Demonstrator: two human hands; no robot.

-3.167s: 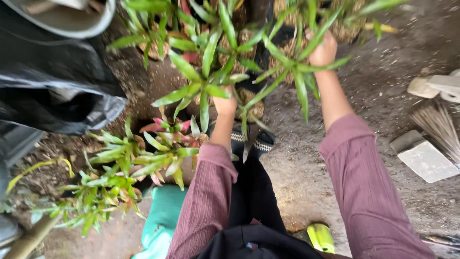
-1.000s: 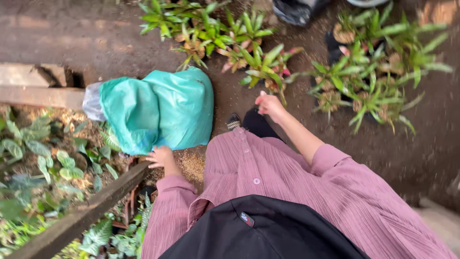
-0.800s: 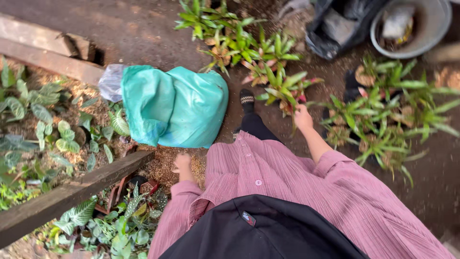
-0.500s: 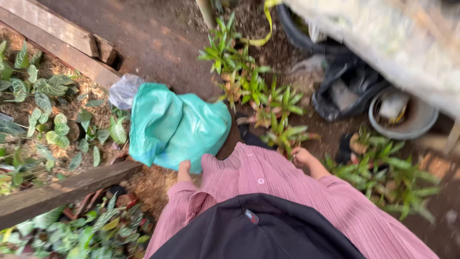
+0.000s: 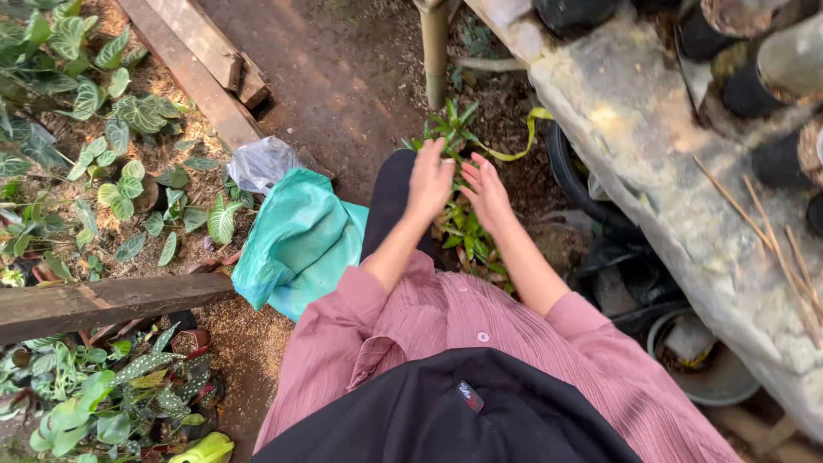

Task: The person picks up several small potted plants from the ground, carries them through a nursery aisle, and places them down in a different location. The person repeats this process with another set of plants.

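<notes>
My left hand [image 5: 430,177] and my right hand [image 5: 485,190] are stretched forward side by side over a clump of small green-leaved plants [image 5: 455,139] on the dirt ground. Both hands have their fingers spread and rest on or just above the leaves; neither visibly grips anything. My pink sleeves and a black apron fill the bottom of the view. A teal plastic bag [image 5: 298,244] lies on the ground just left of my left forearm.
Wooden beams [image 5: 103,300] border beds of patterned-leaf plants [image 5: 111,163] at left. A bamboo post [image 5: 435,47] stands ahead. A stone bench [image 5: 677,197] with dark pots [image 5: 784,60] runs along the right; a grey bowl [image 5: 711,377] and black bags sit beneath it.
The view has swung right and forward. Both hands, earlier lowered near the bag and the plants at my sides, have come together in front over the plant clump.
</notes>
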